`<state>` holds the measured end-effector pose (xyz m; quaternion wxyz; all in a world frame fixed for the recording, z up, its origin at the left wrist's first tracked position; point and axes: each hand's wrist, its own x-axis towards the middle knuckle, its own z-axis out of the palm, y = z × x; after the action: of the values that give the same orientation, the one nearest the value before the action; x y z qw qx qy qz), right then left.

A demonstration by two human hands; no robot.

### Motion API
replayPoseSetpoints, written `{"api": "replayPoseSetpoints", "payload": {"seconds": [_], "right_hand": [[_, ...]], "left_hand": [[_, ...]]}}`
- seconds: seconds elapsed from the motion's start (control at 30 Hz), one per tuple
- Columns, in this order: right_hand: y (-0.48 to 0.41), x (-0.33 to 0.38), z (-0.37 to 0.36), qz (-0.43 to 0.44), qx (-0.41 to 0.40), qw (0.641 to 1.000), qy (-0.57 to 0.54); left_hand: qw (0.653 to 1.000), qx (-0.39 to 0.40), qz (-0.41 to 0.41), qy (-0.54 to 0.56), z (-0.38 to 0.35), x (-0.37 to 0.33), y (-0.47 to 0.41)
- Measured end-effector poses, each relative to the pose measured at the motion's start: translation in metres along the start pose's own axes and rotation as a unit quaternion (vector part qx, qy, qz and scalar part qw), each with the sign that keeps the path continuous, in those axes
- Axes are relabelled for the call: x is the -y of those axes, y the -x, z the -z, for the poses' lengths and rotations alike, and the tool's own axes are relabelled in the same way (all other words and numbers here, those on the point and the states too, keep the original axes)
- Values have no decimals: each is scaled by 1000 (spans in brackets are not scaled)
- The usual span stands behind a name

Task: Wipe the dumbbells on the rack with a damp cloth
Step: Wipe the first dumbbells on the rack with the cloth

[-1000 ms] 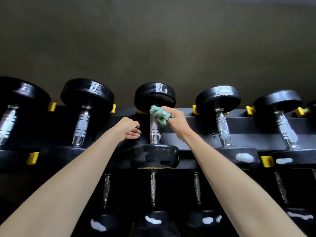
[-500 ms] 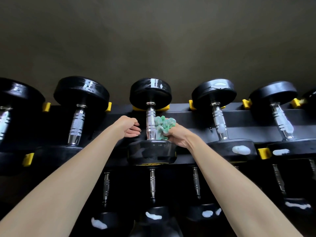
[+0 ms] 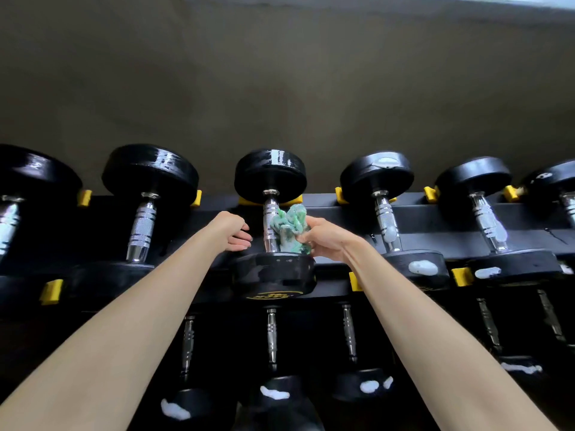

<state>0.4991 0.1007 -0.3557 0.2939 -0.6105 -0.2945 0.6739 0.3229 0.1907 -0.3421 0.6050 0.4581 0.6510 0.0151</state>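
Head view, looking up along both forearms at the rack [image 3: 435,219]. The green cloth [image 3: 287,231] is bunched and gripped in the curled fingers of the right hand [image 3: 325,241]. It is pressed against the right flank of the chrome handle of the middle dumbbell [image 3: 273,276], just above the near head. The left hand [image 3: 231,231] is held just left of that handle, fingers loosely curled, nothing gripped. Contact with the rack cannot be confirmed.

Step judged: the handle is being wiped. For a good result the cloth should be wrapped round the shaft rather than dabbed on one side. It should then be drawn the full length, from the near head below the fingers to the far head beyond them, and worked into the knurled grooves. The dumbbell could be steadied by the left hand so that it is not rolled against the yellow stop [image 3: 294,200].

White smears [image 3: 423,267] are noted on the dumbbells right of the right fingers and on the lower row. These are judged not yet wiped.

Hidden or unclear:
- The right fingertips are buried in the cloth.
- The far side of the handle is not seen.
- The lower row is dim and cropped at the frame edge.
- The outermost dumbbells are cut off.
- Dampness of the cloth cannot be judged.
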Motion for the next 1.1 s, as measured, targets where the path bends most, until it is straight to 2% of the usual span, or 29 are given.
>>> {"api": "replayPoseSetpoints", "payload": {"seconds": [0.3, 0.43, 0.5, 0.57, 0.67, 0.83, 0.97, 1.1], "right_hand": [[9, 12, -19, 17, -36, 998, 42], [13, 28, -33, 50, 45, 996, -63], [14, 38, -31, 70, 29, 990, -120], [13, 45, -23, 87, -21, 986, -139], [5, 46, -17, 104, -84, 987, -88], [-10, 39, -35, 172, -129, 977, -8], [-11, 31, -36, 189, -92, 976, 60], [1, 25, -35, 167, -36, 975, 140]], "left_hand": [[1000, 0, 0, 16, 7, 8, 15], [999, -11, 0, 32, 15, 11, 21], [999, -21, -5, 37, 22, 11, 22], [999, -31, -9, 40, 28, 10, 21], [998, -39, -7, 44, 30, 10, 21], [998, -34, 6, 45, 22, 12, 20], [998, -39, 13, 53, 19, 13, 17], [997, -30, 15, 66, 14, 10, 21]]}}
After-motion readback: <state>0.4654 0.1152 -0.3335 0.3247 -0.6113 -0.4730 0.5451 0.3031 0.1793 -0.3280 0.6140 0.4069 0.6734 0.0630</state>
